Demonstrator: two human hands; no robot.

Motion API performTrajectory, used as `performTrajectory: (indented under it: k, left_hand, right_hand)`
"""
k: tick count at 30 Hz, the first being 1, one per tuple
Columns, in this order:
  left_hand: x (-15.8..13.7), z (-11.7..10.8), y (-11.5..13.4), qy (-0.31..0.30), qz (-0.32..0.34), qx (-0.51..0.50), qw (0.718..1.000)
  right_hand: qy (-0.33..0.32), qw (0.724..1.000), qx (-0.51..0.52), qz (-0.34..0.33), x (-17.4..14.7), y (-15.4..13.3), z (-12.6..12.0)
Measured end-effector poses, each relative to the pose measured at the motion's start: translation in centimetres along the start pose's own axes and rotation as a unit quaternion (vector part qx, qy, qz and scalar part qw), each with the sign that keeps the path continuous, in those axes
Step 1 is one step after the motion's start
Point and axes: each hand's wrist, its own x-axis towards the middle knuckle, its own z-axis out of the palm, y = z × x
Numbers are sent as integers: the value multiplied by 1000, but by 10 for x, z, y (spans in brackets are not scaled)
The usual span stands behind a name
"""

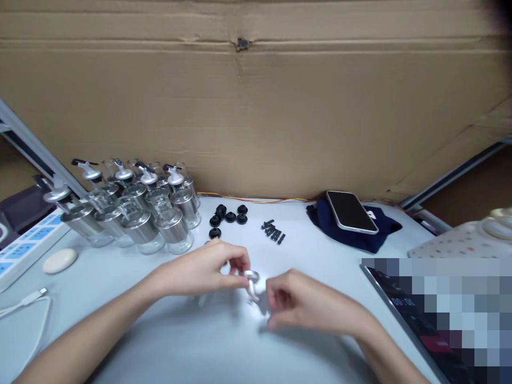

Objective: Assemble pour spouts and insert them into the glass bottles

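My left hand [224, 266] pinches a silver pourer cap [252, 276] between thumb and fingers, just above the table. Its spout points down toward the tabletop. Close on the right is my right hand [294, 298], fingers curled and thumb brought in near them; whatever lies in that pinch is hidden. Beyond the hands lie several black ringed stoppers [230, 217], and to their right a small group of short black strips [273, 232]. Partly screened by my left hand, a few pale pieces rest on the table below it, too blurred to name.
Glass bottles with steel sleeves [142, 229] crowd the back left, some topped with pourers. A power strip [24, 248], a white oval object [60, 261] and a cable [42, 293] lie left. Right are a phone [352, 212] on dark cloth [376, 240] and a tablet [404, 304]. Cardboard [256, 122] stands behind.
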Motion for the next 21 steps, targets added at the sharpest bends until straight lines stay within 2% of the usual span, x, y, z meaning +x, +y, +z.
performTrajectory:
  k: [1,2,4,6,8,11,15,21]
  left_hand:
    - [1,11,3,-5,-15,-126,992]
    - [2,24,4,-14,-39,-260,965]
    - [6,52,3,-8,-90,-477,874]
    - [9,78,-4,13,-131,-594,794]
    - [12,94,-13,30,-152,-638,754]
    - [16,101,-23,46,-151,-646,747]
    - [19,100,-25,73,-140,-625,764]
    - [19,106,-27,116,-122,-599,783]
  right_hand:
    - [30,999,24,1,-3,2,-8]
    - [57,997,51,-2,-6,3,-16]
    - [85,991,100,-10,-9,6,-26]
    - [89,988,126,-16,-9,7,-29]
    - [79,989,125,-19,-6,8,-27]
    - [53,990,126,-20,0,8,-19]
    - [36,987,151,-28,2,8,-11]
    - [54,987,142,-42,1,5,-7]
